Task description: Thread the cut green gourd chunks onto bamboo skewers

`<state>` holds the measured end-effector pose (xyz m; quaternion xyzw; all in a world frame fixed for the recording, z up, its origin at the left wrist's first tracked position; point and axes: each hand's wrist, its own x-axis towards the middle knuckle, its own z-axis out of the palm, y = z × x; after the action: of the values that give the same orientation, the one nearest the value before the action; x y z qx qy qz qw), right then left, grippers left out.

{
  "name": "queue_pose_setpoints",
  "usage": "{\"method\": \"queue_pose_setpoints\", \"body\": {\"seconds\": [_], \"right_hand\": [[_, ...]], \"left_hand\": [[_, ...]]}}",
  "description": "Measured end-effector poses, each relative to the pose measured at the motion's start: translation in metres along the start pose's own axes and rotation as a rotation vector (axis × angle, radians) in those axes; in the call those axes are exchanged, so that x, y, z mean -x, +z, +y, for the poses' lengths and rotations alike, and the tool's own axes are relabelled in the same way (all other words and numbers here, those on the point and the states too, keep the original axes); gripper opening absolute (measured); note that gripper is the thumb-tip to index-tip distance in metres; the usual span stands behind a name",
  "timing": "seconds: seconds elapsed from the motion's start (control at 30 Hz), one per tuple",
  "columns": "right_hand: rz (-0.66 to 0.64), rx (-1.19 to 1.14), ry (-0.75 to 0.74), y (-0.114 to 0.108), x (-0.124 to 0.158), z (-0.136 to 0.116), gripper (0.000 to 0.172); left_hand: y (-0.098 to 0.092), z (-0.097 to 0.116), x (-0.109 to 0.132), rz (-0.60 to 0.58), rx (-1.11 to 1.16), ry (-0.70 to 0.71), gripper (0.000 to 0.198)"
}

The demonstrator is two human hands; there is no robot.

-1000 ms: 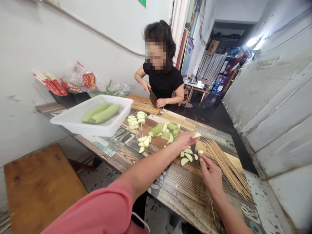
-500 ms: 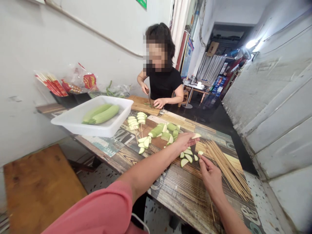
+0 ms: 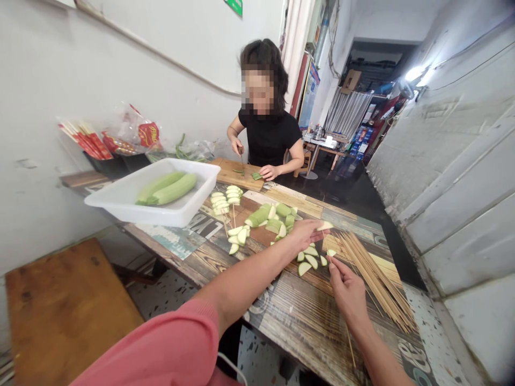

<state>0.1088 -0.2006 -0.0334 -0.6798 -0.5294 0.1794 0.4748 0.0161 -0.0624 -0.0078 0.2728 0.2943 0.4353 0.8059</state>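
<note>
My left hand (image 3: 309, 234) is closed on a pale zucchini slice (image 3: 325, 225), held between thumb and fingers above the table. Pinched in my right hand (image 3: 346, 285) is a thin bamboo skewer (image 3: 350, 343), its long tail hanging below the palm. Another zucchini slice (image 3: 331, 252) sits near the skewer's upper part, just above my right fingertips. The skewer's tip is close to the slice in my left hand; whether it pierces it I cannot tell. Loose half-moon slices (image 3: 304, 268) lie under my hands, with thicker zucchini chunks (image 3: 277, 214) behind them.
Loose bamboo skewers (image 3: 376, 284) lie at the right. Skewered slices (image 3: 220, 202) rest left of the chunks. A white tub (image 3: 189, 212) holds two whole zucchini (image 3: 173, 188). Across the table, a co-worker (image 3: 269, 139) holds a knife over a wooden cutting board (image 3: 227, 172) with green pieces.
My hands, the slices and the skewer stay almost still. The co-worker's hand on the board has shifted slightly right, showing the green pieces, and the knife has changed angle.
</note>
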Motion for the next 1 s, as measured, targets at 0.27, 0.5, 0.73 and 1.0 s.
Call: {"method": "queue_pose_setpoints", "body": {"seconds": [0.27, 0.5, 0.73, 1.0], "right_hand": [[-0.013, -0.057, 0.01, 0.001, 0.001, 0.0, 0.048], [-0.096, -0.187, 0.11, 0.006, 0.003, -0.001, 0.052], [-0.124, -0.338, 0.162, 0.01, 0.004, -0.005, 0.05], [-0.189, -0.529, 0.319, 0.01, 0.004, -0.011, 0.056]], "left_hand": [[0.002, -0.001, 0.001, 0.015, -0.032, 0.006, 0.005], [0.003, -0.002, 0.0, 0.009, -0.048, -0.015, 0.006], [0.001, -0.003, -0.001, -0.011, -0.054, -0.035, 0.005], [0.003, -0.003, 0.001, -0.025, -0.061, -0.059, 0.001]]}}
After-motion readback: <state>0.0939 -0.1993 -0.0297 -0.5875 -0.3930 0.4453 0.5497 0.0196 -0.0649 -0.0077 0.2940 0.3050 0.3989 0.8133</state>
